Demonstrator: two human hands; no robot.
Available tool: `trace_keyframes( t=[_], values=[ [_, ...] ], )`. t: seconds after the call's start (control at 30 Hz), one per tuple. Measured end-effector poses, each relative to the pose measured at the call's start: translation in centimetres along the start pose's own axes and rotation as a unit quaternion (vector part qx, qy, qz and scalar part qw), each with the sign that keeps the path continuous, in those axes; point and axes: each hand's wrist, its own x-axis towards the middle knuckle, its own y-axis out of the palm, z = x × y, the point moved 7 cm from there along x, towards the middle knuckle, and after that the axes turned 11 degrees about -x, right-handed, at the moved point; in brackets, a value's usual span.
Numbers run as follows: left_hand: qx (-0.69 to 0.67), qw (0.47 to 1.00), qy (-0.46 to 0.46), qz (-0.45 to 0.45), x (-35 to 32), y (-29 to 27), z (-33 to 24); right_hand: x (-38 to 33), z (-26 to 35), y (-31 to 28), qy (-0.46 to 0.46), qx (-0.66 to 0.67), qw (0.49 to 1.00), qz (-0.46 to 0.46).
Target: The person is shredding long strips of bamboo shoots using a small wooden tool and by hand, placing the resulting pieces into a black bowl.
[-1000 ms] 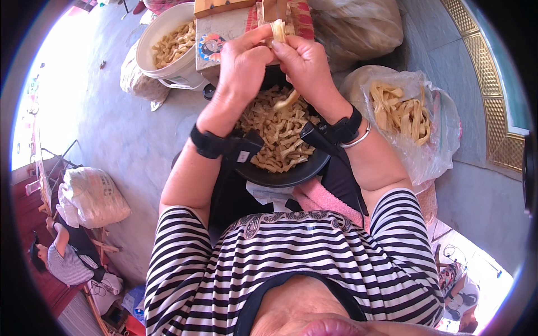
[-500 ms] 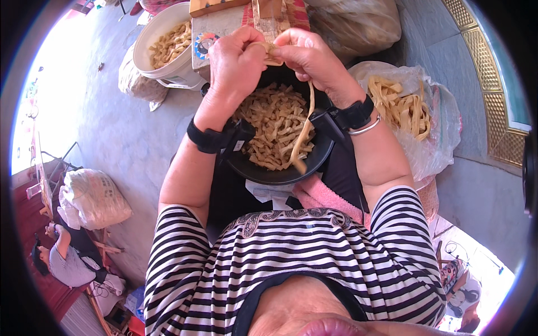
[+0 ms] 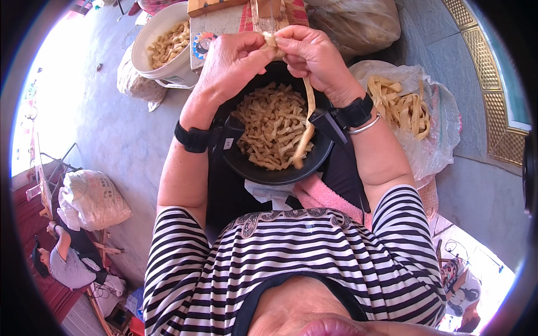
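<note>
Both my hands meet above the far rim of a black basin (image 3: 263, 176), pinching one pale yellow-tan strip (image 3: 309, 115). My left hand (image 3: 232, 59) has thumb and fingers closed on the strip's bunched or knotted end. Against it, my right hand (image 3: 314, 56) grips the same part between thumb and fingertips. The strip's long tail hangs from under the right hand down into the basin. Many short, knotted-looking tan pieces (image 3: 272, 126) fill the basin. The exact form of the bunched end is partly hidden by my fingers.
A white bucket (image 3: 147, 42) with similar pieces stands far left. At right, an opened plastic bag (image 3: 443, 123) holds long strips (image 3: 398, 106). A wooden board (image 3: 269, 19) lies beyond my hands. A pink towel (image 3: 330, 199) is at my lap. Another person (image 3: 70, 260) is at lower left.
My left hand and wrist have shifted slightly left and turned flatter. The bunched end has risen a little at the fingertips, and the hanging tail has swung slightly.
</note>
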Motion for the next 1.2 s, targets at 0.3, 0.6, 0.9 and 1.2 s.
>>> trace_keyframes(
  t=[0.3, 0.6, 0.9, 1.2],
  values=[
    [-0.425, 0.898, -0.102, 0.053, -0.6, -1.4, -0.5, -0.7, 3.1, -1.6, -0.098, -0.14, 0.985, -0.022],
    [-0.009, 0.999, 0.01, 0.037, 0.0, -2.7, -0.5, -1.3, 3.5, -2.6, -0.1, -0.273, 0.957, -0.011],
    [0.032, 0.976, -0.07, 0.205, 0.2, -0.1, 1.2, -0.1, 3.4, -2.1, -0.101, -0.388, 0.916, -0.026],
    [0.272, 0.959, 0.061, -0.043, 5.0, -1.5, 4.0, 5.7, -0.6, -7.5, -0.114, -0.382, 0.902, -0.166]
  ],
)
